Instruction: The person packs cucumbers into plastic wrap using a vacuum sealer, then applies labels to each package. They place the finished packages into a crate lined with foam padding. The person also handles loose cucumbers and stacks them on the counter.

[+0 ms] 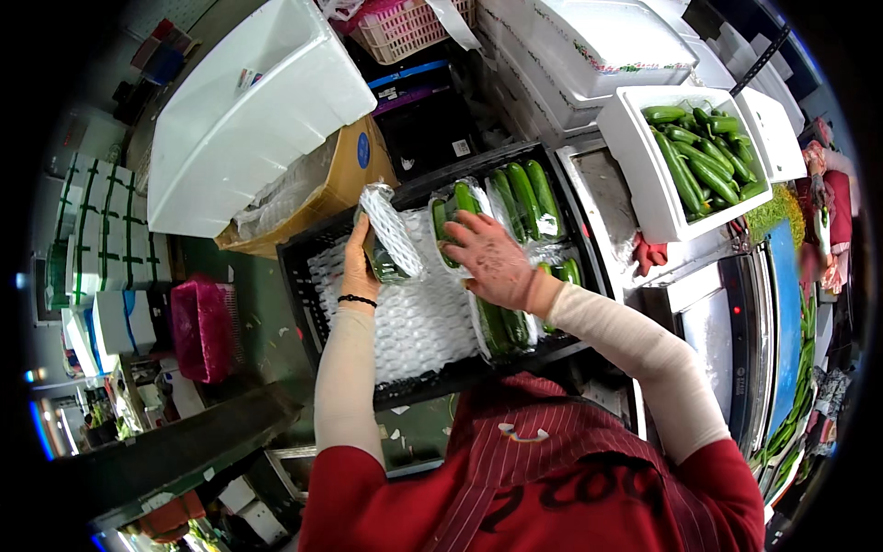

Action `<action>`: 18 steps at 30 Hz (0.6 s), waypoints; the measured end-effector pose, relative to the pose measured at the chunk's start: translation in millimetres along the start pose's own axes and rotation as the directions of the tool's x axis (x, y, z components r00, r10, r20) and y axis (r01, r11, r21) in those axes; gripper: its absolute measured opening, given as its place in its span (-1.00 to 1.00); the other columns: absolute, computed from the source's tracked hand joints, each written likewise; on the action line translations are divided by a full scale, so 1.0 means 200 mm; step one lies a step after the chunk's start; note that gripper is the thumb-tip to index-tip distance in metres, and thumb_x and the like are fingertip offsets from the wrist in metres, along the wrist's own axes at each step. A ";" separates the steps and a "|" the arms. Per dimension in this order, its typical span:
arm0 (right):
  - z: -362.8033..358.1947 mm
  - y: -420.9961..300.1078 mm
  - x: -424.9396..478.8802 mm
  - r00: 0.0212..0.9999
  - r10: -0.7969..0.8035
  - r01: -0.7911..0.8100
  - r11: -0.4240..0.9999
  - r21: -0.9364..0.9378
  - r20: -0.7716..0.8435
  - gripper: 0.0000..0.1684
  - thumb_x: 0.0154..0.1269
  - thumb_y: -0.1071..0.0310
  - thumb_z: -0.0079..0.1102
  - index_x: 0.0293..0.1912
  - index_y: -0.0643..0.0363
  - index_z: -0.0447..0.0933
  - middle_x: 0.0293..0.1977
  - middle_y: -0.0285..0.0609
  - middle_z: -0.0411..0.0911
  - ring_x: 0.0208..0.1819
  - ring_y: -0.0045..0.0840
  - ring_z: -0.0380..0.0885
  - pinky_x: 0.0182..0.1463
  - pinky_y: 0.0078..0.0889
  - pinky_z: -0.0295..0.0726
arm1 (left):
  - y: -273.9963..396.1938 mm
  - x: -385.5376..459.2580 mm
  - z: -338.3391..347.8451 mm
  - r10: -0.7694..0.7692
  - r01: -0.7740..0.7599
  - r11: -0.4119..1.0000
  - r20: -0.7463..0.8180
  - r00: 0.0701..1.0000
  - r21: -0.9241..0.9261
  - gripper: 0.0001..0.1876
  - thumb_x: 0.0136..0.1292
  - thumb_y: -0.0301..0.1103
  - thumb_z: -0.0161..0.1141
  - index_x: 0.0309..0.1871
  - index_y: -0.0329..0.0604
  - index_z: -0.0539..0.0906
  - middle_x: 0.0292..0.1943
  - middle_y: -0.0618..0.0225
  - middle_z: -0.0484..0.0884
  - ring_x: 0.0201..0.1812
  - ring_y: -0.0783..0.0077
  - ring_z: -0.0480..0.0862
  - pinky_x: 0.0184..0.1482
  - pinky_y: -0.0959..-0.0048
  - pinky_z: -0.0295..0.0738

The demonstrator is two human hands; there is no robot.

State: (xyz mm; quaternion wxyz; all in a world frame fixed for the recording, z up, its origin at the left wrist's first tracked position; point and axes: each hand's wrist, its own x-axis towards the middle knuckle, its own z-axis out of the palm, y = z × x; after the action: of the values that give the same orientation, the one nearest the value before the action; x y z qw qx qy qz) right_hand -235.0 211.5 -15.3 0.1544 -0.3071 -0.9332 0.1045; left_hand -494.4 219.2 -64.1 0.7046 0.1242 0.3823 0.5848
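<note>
My left hand (pixel 359 259), bare with a dark braided band at the wrist, grips a film-wrapped cucumber pack (pixel 393 234) with white foam netting along one side. It is tilted up over the left part of a black plastic crate (pixel 407 397). My right hand (pixel 491 259), in a thin pinkish glove, lies with fingers spread over a wrapped pack of cucumbers (pixel 468 196), partly hiding it. More wrapped cucumber packs (pixel 528 193) fill the crate's right side. White foam netting (pixel 421 324) lines the crate's bottom.
On the right, a white foam box (pixel 624 159) of loose cucumbers stands by a red glove (pixel 648 254) and a wrapping machine (pixel 724 345). A large foam box (pixel 255 138) rests on a cardboard carton (pixel 365 162). Another person (pixel 831 200) is at far right.
</note>
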 end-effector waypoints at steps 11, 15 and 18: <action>0.17 0.13 0.16 0.995 0.055 -0.063 0.993 0.103 0.078 -0.43 -0.18 0.21 0.46 -0.05 0.00 0.62 0.23 -0.21 0.39 0.36 -0.06 0.20 0.46 0.21 0.08 | -0.19 0.17 -0.19 -0.180 0.199 0.970 -0.134 0.975 0.142 -0.48 0.22 -0.18 0.41 0.19 -0.20 0.55 0.04 0.24 0.64 0.00 0.27 0.67 0.05 0.25 0.62; 0.21 0.15 0.11 0.994 0.103 -0.099 0.986 0.133 -0.024 -0.44 -0.25 0.24 0.46 -0.11 0.00 0.58 0.21 -0.25 0.40 0.33 -0.06 0.24 0.44 0.26 0.10 | -0.19 0.17 -0.08 -0.022 0.067 0.959 -0.162 0.987 0.276 -0.42 0.15 -0.29 0.48 0.19 -0.29 0.50 0.01 0.21 0.63 -0.04 0.29 0.68 -0.02 0.29 0.65; 0.19 0.15 0.13 0.989 0.131 -0.138 0.983 0.118 0.063 -0.42 -0.21 0.20 0.49 -0.07 0.00 0.59 0.23 -0.25 0.38 0.32 -0.09 0.24 0.47 0.24 0.03 | -0.20 0.20 -0.04 0.090 0.044 0.894 -0.276 0.957 0.446 -0.16 -0.03 -0.25 0.60 0.25 -0.46 0.36 0.07 0.07 0.58 0.03 0.28 0.63 0.07 0.31 0.58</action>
State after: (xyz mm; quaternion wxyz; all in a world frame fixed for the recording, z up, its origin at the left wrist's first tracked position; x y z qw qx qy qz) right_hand -253.1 246.9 -53.6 0.1398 -0.3565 -0.9061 0.1798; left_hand -470.8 241.8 -109.7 0.5864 0.2007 0.6037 0.5014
